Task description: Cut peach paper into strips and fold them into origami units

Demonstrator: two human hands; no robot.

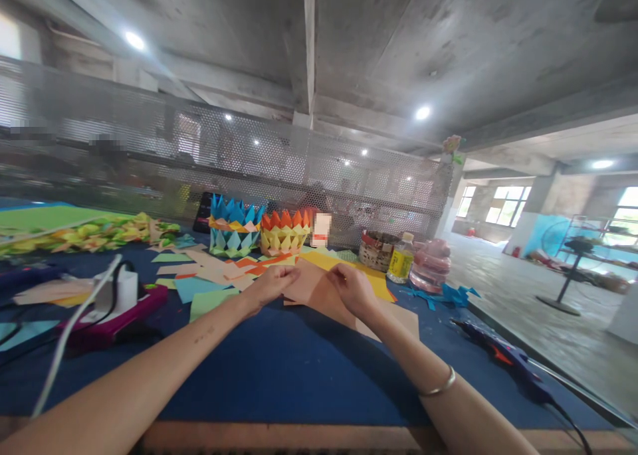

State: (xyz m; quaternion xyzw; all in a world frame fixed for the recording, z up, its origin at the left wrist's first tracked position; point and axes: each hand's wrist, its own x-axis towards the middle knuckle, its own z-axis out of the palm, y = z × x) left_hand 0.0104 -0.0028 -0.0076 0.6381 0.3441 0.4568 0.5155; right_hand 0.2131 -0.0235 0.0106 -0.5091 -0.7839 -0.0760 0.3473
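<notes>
My left hand (273, 285) is closed in a pinch at the left edge of a tan sheet of paper (315, 286). My right hand (353, 289) also has its fingers pressed together on this sheet, farther right, and it hides part of the paper. Beneath and behind the tan paper lies a yellow sheet (379, 285). Left of my hands, loose pieces of green paper (212, 302), blue paper (197, 287) and orange paper are scattered over the dark blue table cover (259, 368).
Folded-paper baskets, one blue-topped (235, 226) and one orange-topped (285, 232), stand behind the scraps. At right are a yellow-labelled bottle (400, 261), a pink container (429, 266) and a glue gun (513, 359). A magenta power strip (117, 315) with cables lies left. A mesh partition (279, 163) borders the back.
</notes>
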